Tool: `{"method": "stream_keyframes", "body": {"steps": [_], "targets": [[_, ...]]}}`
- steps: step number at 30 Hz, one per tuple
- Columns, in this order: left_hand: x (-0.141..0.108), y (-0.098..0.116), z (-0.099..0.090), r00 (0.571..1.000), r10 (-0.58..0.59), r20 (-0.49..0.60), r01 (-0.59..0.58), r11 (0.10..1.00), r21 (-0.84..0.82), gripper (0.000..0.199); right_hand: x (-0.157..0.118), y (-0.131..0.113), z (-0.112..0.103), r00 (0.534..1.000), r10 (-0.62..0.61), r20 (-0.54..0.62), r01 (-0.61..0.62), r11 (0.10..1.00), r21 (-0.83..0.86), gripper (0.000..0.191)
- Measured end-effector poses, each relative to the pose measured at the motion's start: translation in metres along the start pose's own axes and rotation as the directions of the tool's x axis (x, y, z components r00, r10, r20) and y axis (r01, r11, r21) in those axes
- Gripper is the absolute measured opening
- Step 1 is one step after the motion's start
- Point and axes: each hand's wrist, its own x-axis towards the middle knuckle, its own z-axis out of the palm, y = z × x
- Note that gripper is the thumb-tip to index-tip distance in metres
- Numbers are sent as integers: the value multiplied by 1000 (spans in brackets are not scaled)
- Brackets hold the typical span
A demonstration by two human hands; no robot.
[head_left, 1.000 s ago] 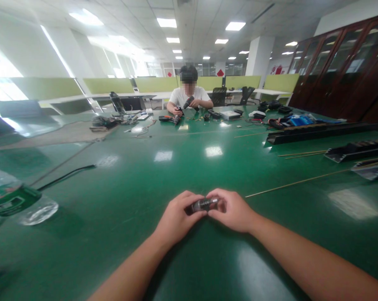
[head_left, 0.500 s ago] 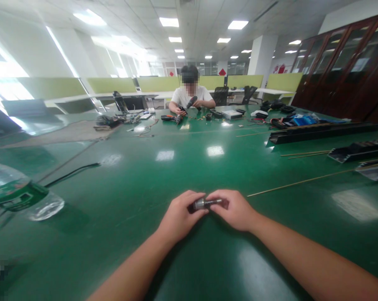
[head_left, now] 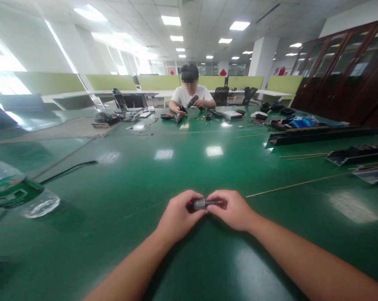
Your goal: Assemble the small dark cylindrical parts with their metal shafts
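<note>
A small metal cylinder with a thin shaft (head_left: 200,204) lies crosswise between my two hands, near the front middle of the table. My left hand (head_left: 179,213) is closed around the cylinder end, thumb below and fingers above; its left part is hidden in the palm. On the shaft side, my right hand (head_left: 231,209) curls round with its thumb and fingertips at the thin shaft. The fingertips of both hands nearly meet. I cannot make out the exact kind of the metal piece.
On the green table (head_left: 189,175) lie a clear bottle (head_left: 16,192) and a black cable (head_left: 70,171) at left. Thin brass rods (head_left: 298,185) and dark metal channels (head_left: 317,135) are at right. Across sits a person (head_left: 192,94) holding tools, with a drill (head_left: 176,118) nearby.
My right thumb has shifted slightly left along the shaft, closer to the cylinder. The cylinder looks a little turned, and the view has shifted slightly.
</note>
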Motion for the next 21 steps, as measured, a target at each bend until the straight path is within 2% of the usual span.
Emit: {"method": "stream_keyframes", "body": {"steps": [21], "targets": [[0,2,0,996,36,-77,-36,999,9,14,2,1,-1,999,33,4,-33,999,23,14]]}}
